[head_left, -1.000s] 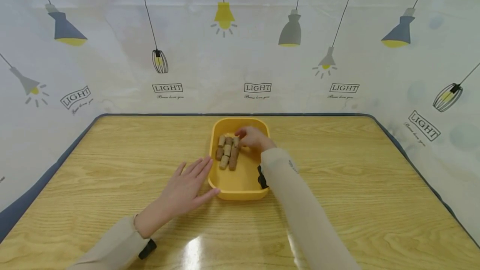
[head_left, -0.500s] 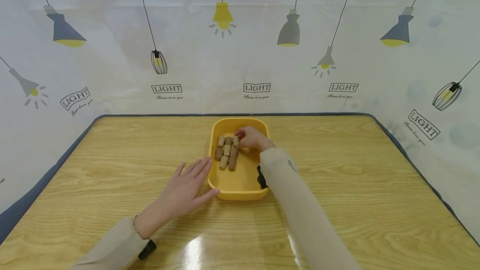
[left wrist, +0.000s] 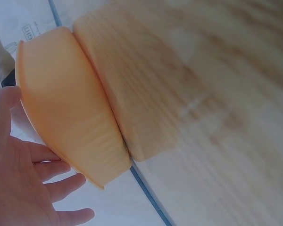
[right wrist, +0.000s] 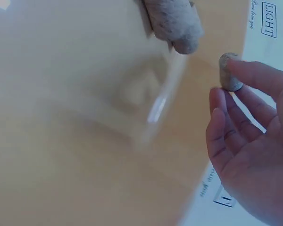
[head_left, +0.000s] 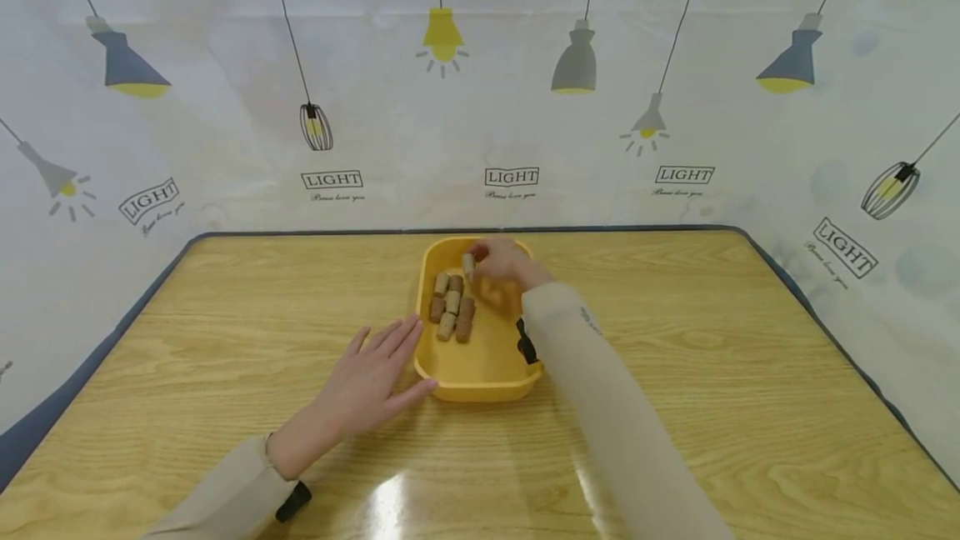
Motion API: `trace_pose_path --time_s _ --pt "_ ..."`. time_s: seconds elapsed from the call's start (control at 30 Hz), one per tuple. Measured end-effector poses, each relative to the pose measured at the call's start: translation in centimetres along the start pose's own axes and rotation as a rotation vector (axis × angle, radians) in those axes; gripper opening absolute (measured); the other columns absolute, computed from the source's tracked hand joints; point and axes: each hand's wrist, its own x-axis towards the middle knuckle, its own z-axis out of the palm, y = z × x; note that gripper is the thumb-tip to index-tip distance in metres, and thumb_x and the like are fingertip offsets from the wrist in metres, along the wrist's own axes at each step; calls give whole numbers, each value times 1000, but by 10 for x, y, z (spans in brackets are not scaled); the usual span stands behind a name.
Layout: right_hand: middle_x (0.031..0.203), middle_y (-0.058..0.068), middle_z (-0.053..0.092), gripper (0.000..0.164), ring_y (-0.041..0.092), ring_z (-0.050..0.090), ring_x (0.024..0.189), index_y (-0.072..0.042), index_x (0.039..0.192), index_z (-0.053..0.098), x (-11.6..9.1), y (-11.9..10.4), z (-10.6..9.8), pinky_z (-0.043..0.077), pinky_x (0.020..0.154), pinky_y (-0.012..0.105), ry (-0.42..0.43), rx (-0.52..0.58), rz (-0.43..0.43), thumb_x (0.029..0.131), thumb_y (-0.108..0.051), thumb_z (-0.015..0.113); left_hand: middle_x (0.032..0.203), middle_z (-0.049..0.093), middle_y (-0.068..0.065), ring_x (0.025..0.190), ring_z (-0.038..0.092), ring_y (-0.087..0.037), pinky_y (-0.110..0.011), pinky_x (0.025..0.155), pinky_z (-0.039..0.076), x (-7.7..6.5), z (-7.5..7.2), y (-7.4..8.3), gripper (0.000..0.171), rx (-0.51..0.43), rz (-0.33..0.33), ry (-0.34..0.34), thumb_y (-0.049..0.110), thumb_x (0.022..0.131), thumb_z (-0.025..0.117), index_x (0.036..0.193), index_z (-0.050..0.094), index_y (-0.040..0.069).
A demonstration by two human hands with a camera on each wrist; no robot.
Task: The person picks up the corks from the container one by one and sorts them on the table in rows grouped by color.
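Observation:
Inside a yellow plastic tub (head_left: 487, 367) lies a cluster of several wine corks (head_left: 452, 302), some light tan, some darker brown. My right hand (head_left: 506, 261) pinches a light tan cork (head_left: 468, 266) between thumb and fingers, raised at the far end of the tub. The right wrist view shows this held cork (right wrist: 230, 73) apart from the other corks (right wrist: 172, 21). My left hand (head_left: 366, 377) has its fingers spread and straight, touching the tub's left rim. In the left wrist view, its thumb and fingers (left wrist: 63, 186) lie along the tub's edge (left wrist: 70, 99).
The tub stands on a wood-grain table (head_left: 697, 373). Behind and beside the table hangs a pale backdrop (head_left: 390, 123) printed with lamps. A black wrist device (head_left: 527, 343) on my right sleeve sits over the tub's right wall.
My right hand has lifted the light tan cork off the cluster, moving it up and toward the far end of the tub. The left hand stays at the rim.

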Motion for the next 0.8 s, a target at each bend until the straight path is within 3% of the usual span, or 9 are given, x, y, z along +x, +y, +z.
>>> trace_pose_path --time_s 0.4,0.8 --pt "112 12 55 40 25 46 107 -2 116 55 -13 -15 -36 34 91 34 17 -128 -104 79 -13 64 140 28 -11 125 28 -26 -53 96 20 0 -1 0 74 5 -2 2 57 87 36 136 31 1" --pt "110 13 55 37 25 47 103 0 115 55 -34 -1 -55 40 84 34 12 -164 -225 80 -10 63 140 27 -11 125 28 -25 -53 96 21 0 -1 0 75 6 5 5 57 87 36 137 29 2"
